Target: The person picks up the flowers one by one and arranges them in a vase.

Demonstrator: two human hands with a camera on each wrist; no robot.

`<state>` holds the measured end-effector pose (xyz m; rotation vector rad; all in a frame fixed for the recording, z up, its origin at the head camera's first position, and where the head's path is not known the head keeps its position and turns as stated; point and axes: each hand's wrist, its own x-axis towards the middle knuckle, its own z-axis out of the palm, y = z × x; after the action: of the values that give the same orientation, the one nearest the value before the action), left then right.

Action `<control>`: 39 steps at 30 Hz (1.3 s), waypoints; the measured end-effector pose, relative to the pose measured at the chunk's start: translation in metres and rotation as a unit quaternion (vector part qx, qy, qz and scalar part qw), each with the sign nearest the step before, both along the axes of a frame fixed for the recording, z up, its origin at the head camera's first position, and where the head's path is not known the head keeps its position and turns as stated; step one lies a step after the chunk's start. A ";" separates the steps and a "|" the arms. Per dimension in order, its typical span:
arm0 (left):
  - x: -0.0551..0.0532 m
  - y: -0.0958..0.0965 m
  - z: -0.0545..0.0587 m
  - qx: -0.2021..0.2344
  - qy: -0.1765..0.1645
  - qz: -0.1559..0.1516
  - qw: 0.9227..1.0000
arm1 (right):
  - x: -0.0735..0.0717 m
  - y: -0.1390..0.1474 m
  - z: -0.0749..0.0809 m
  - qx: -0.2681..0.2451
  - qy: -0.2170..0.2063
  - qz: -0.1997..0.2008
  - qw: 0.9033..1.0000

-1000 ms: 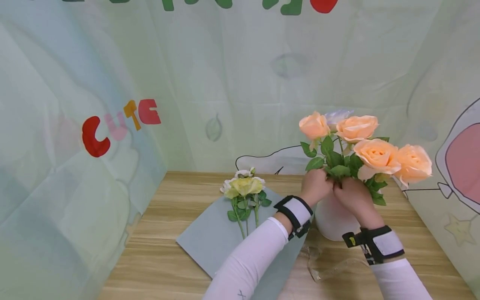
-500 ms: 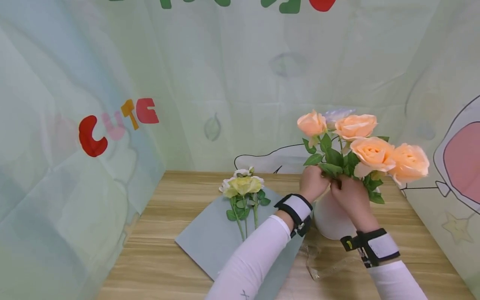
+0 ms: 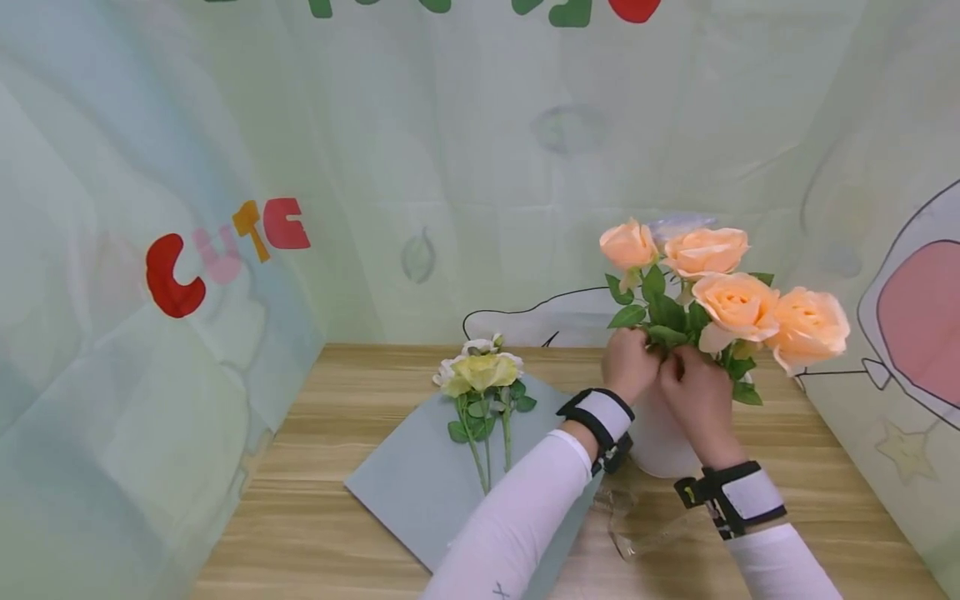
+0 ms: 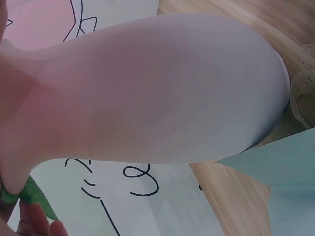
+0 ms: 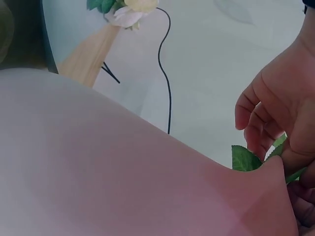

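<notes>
Peach artificial roses (image 3: 737,307) with green leaves (image 3: 665,312) stand in a pale, smooth vase (image 3: 663,442), upright on the table at right. My left hand (image 3: 628,364) is at the vase's mouth, pinching among the leaves and stems. Close beside it, my right hand (image 3: 697,400) has its fingers curled at the stems, just above the rim. In the right wrist view, the left hand (image 5: 288,103) bends its fingers around a leaf (image 5: 244,158) by the flared rim. The left wrist view shows the vase body (image 4: 162,93). The stems' lower ends are hidden inside the vase.
Left of the vase, a grey-blue sheet (image 3: 408,483) lies on the wooden table (image 3: 292,483), bearing yellow (image 3: 482,372) and white flowers on green stems. A clear lettered ribbon (image 3: 618,533) lies in front of the vase. A printed cloth backdrop (image 3: 375,150) encloses the table.
Both hands stay at the vase's mouth, with small finger movements among the stems. The leftmost rose shifts slightly against the others. The head view has turned a little to the right.
</notes>
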<state>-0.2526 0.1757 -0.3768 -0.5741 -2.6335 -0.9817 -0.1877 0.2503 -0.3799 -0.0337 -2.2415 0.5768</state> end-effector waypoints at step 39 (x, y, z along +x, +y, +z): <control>0.001 -0.006 -0.016 0.198 -0.182 -0.079 0.960 | 0.000 0.000 -0.010 0.065 0.071 0.014 0.995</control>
<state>-0.2513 0.1693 -0.3925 -0.5521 -2.5970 -1.7606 -0.1881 0.2501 -0.3902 0.1014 -2.1385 0.4327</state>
